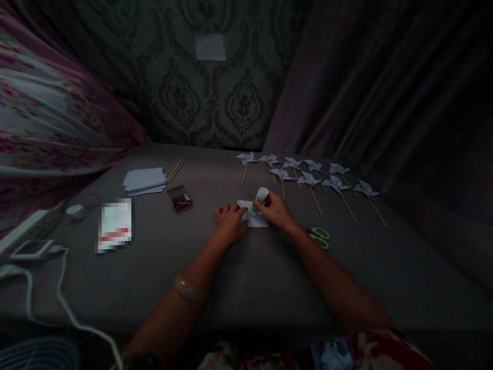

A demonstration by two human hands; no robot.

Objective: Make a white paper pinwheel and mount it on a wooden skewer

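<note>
Head view: dim light; both grips over a cloth-covered bench [262,277].
Right grip [279,209]: clamped on the glue stick [256,205], thumb and fingers closed about its side.
Left grip [230,222]: fingers laid on the left part of the paper [259,222]; whether they also pinch it cannot be told.
Gluing, technique: in my judgement, short, even strokes at a light angle suit best; heavy pressure could wrinkle or drag the paper.
Gluing, steadying: the left fingers should bear down near the stroke, clear of the glued area, or the paper may turn.
Gluing, amount: a thin coat is advised, as excess could mark the bench cloth.
Glue stick, position: inside the right grip at about 9 o'clock of that wrist, tilted, white end toward 1 o'clock, lower end over the paper; contact with the paper cannot be confirmed.
Paper, position: flat on the bench between the grips, at 3 o'clock from the left and 9 o'clock from the right.
Scissors [320,238]: between 3 and 4 o'clock from the paper, apart from the right forearm's working side.
</note>
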